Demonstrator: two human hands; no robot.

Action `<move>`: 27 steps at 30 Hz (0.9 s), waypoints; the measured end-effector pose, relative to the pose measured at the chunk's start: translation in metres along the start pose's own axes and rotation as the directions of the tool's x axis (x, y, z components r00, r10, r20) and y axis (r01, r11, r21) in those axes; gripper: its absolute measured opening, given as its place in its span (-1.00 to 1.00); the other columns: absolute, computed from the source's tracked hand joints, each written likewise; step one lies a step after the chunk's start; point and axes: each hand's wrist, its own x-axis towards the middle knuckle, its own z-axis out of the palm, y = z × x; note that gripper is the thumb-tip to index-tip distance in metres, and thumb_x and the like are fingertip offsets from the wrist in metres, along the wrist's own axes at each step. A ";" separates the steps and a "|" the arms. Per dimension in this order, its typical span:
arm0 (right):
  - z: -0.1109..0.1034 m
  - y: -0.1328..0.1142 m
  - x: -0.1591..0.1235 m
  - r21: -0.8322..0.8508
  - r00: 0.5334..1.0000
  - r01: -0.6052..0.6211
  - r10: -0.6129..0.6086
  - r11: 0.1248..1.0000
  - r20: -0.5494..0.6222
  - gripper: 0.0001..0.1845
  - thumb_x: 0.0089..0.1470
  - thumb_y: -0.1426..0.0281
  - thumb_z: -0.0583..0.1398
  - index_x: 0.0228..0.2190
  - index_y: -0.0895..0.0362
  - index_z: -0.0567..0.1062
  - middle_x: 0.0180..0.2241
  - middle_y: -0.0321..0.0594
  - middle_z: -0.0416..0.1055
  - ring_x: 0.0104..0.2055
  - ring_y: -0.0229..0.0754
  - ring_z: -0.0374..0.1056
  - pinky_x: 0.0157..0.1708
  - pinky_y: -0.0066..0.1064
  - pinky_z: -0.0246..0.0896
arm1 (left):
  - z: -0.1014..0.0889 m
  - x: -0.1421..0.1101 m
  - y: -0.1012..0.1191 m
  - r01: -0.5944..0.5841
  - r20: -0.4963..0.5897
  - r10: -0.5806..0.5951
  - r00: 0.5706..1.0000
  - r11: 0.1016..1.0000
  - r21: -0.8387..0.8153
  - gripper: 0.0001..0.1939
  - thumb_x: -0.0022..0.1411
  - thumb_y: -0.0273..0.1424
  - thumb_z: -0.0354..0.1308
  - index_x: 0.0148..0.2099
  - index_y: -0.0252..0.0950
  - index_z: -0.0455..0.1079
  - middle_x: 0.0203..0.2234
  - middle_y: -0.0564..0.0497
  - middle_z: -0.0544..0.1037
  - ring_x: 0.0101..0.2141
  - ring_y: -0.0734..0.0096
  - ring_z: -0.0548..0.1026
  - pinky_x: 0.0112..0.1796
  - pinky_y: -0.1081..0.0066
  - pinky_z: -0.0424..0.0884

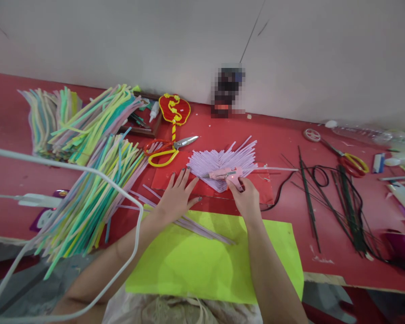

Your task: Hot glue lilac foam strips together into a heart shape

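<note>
A pink glue gun [227, 173] is gripped in my right hand [245, 198], its nozzle pointing left over a leaf-like shape of lilac pipe cleaners [219, 157]. A clear glue stick [278, 169] juts from the gun's rear. The lilac shape lies on a red sheet [265, 193]. My left hand [177, 193] rests with fingers spread at the shape's lower left edge, near the nozzle. Loose lilac pipe cleaners [205, 230] run beneath that hand onto a yellow-green sheet [195, 265].
Bundles of coloured pipe cleaners [87, 193] cover the left side. Scissors [168, 150] and a red fan-shaped piece [175, 110] lie behind my left hand. On the right are dark green stems [351, 211], more scissors [349, 162] and a plastic bottle [361, 132]. A white cable [97, 173] loops across the left foreground.
</note>
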 end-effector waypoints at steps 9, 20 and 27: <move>0.002 0.001 -0.003 -0.075 0.994 0.075 -0.080 0.994 -0.075 -0.50 0.04 -0.04 0.11 -0.32 0.16 0.47 -0.33 -0.08 0.44 -0.33 -0.09 0.30 -0.33 -0.33 0.15 | -0.001 -0.001 0.001 0.003 -0.005 -0.003 1.000 1.000 0.013 -0.37 0.34 -0.13 -0.07 0.33 -0.35 0.05 0.31 -0.35 0.04 0.30 -0.03 0.00 0.22 -0.04 0.00; 0.000 -0.007 -0.006 -0.122 0.989 0.099 -0.111 0.988 -0.096 -0.54 0.09 0.01 0.09 -0.29 0.15 0.46 -0.30 -0.08 0.43 -0.29 -0.08 0.32 -0.33 -0.33 0.16 | -0.002 -0.001 0.002 0.014 -0.003 -0.014 1.000 1.000 0.010 -0.37 0.34 -0.13 -0.06 0.34 -0.35 0.05 0.31 -0.34 0.03 0.31 -0.03 0.00 0.22 -0.05 0.00; -0.001 -0.010 -0.008 -0.147 0.990 0.096 -0.110 0.985 -0.093 -0.57 0.11 0.03 0.10 -0.28 0.15 0.46 -0.29 -0.06 0.43 -0.26 -0.06 0.33 -0.33 -0.33 0.16 | -0.002 0.000 0.003 0.034 -0.011 -0.034 0.999 0.999 0.001 -0.40 0.34 -0.16 -0.05 0.33 -0.33 0.07 0.31 -0.30 0.05 0.30 -0.02 0.03 0.22 -0.03 0.01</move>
